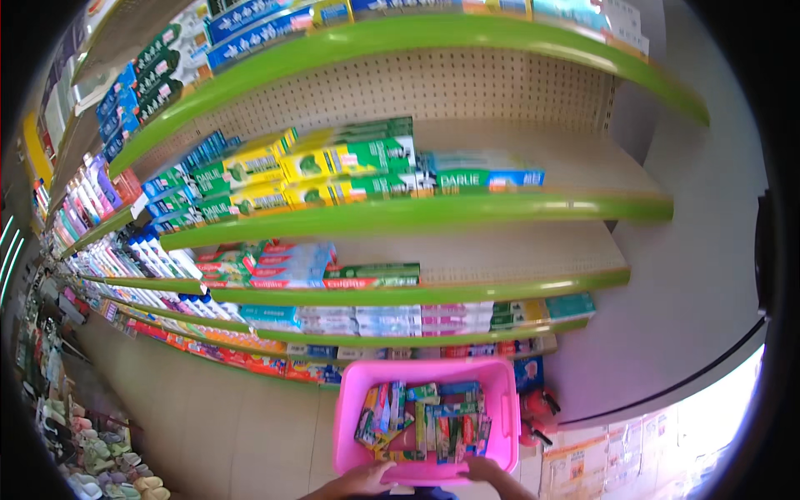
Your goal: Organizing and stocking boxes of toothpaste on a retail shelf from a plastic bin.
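A pink plastic bin (343, 412) is right in front of me at the bottom of the head view. Inside it lie many loose toothpaste boxes (444, 433) in green, blue, red and yellow, some upright and some flat. My left hand (368, 477) is closed on the near rim at the left corner. Toward the right end of that same rim, my right hand (483, 469) grips the edge, with its fingers partly over it.
Green-edged shelves (417, 212) rise ahead, carrying stacked yellow and green toothpaste boxes (312, 167) and red-ended boxes (292, 265) lower down. Red fire extinguishers (540, 408) stand right of the bin, near cartons (575, 471). Shoes (108, 454) fill the lower left.
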`<state>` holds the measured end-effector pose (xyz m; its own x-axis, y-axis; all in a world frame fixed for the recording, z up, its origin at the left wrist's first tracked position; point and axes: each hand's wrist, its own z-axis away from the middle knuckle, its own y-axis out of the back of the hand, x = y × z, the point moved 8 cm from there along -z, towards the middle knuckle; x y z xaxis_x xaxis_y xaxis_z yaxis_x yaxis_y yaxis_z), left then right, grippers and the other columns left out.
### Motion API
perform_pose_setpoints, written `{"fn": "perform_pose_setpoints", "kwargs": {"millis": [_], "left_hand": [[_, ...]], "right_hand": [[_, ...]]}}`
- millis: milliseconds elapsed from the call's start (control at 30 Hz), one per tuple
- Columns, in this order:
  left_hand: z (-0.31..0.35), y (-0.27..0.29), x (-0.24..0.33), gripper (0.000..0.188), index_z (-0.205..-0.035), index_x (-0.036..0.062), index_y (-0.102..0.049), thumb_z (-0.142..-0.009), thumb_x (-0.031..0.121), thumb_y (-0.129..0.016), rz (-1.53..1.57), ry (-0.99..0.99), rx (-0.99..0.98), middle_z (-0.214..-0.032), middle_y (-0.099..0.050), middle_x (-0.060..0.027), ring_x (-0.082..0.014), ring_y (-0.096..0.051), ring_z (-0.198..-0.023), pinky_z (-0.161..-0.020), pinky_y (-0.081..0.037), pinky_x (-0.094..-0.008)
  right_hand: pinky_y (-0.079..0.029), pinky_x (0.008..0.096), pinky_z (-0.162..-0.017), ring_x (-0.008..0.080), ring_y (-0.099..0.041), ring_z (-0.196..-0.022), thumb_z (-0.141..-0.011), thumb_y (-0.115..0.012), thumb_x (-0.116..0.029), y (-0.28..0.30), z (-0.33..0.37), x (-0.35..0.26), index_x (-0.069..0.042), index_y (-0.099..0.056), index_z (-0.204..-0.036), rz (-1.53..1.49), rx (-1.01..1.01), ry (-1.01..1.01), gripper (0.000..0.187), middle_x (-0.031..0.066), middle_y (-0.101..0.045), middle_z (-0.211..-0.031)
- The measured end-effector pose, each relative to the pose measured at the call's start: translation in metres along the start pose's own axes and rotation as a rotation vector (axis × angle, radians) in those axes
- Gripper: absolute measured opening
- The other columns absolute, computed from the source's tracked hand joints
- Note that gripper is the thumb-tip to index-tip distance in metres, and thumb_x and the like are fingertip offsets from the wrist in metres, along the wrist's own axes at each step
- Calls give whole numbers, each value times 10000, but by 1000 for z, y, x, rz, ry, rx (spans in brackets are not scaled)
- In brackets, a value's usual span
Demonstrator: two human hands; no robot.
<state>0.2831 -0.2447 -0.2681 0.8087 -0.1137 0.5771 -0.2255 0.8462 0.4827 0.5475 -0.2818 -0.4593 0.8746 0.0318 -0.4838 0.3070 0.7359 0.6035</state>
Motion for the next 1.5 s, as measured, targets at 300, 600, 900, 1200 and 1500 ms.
{"fn": "perform_pose_setpoints", "kwargs": {"millis": [300, 600, 900, 1200, 1500], "left_hand": [[-1, 0, -68, 604, -1326, 15, -519, -879, 379, -700, 34, -6, 229, -1250, -606, -227, -370, -592, -1159, -1000, -476, -424], [-52, -44, -134, 432, -1248, 26, -586, -937, 324, -605, -12, 52, -33, -1118, -661, -220, -381, -650, -1016, -881, -525, -464], [-104, -4, -143, 410, -1199, 18, -593, -885, 263, -692, -112, -115, 165, -1106, -655, -185, -361, -642, -1007, -862, -524, -434], [-65, -39, -151, 372, -1188, 58, -594, -847, 187, -671, -98, -308, 302, -979, -656, -93, -277, -639, -879, -837, -499, -413], [-72, -33, -143, 280, -1085, 49, -647, -835, 166, -693, -3, -264, 346, -936, -673, -101, -284, -662, -844, -723, -532, -364]], "right_hand": [[-532, 501, -774, 394, -668, -909, -880, -657, -319, 110, 33, -25, -69, -627, -1164, -254, 474, -270, 379, 206, -693, -1005], [-506, 440, -878, 313, -616, -975, -847, -679, -346, 16, 28, -84, -45, -715, -905, -90, 636, -231, 308, 129, -677, -966], [-541, 486, -835, 374, -668, -1014, -837, -683, -453, -51, -205, -106, -21, -592, -1204, -210, -68, -205, 574, 203, -697, -1047], [-494, 473, -975, 426, -620, -1119, -709, -839, -268, -106, -300, -76, -22, -333, -1377, -946, 580, -689, 873, 271, -604, -1230], [-595, 379, -674, 286, -716, -863, -799, -779, -182, -129, -275, -21, 16, -629, -1123, -1317, 335, -861, 408, 133, -702, -1003]]}}
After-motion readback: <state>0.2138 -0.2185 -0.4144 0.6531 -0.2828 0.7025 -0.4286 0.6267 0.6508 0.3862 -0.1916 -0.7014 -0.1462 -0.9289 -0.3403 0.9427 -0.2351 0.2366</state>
